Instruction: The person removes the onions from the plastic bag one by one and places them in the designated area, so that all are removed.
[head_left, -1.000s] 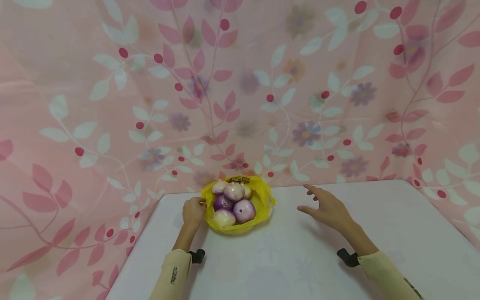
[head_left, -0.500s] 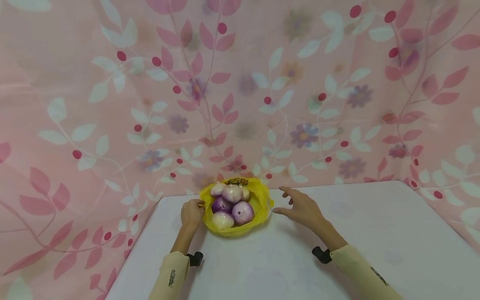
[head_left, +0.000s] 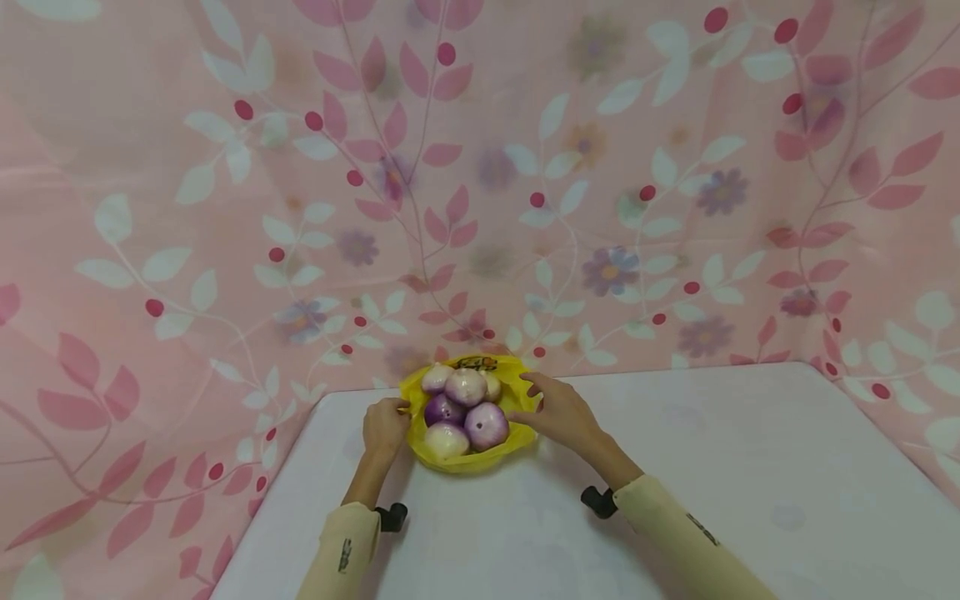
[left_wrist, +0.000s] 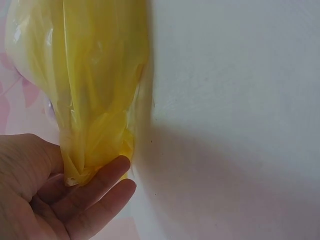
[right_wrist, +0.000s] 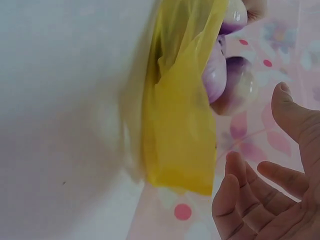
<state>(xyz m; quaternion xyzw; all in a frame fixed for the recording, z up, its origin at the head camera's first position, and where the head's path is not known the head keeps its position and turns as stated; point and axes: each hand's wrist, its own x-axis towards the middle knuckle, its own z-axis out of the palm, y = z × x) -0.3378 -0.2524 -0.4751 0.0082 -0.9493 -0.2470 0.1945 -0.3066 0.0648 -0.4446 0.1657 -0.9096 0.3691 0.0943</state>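
Observation:
A yellow plastic bag lies near the table's back edge, its mouth spread around several purple-and-white onions. My left hand pinches the bag's left rim; in the left wrist view its fingers curl at the yellow plastic. Over the bag's right rim, my right hand has thumb and fingers spread apart, the thumb near the right-hand onion. The right wrist view shows that hand beside the bag, with nothing held between thumb and fingers.
A white-covered table extends to the right and in front. Behind it hangs a pink floral cloth. A black wrist device is on the right wrist and another on the left.
My right hand has moved left from over the bare table to the bag's right rim, still spread. The left hand keeps its pinch, and the bag and onions stay in place.

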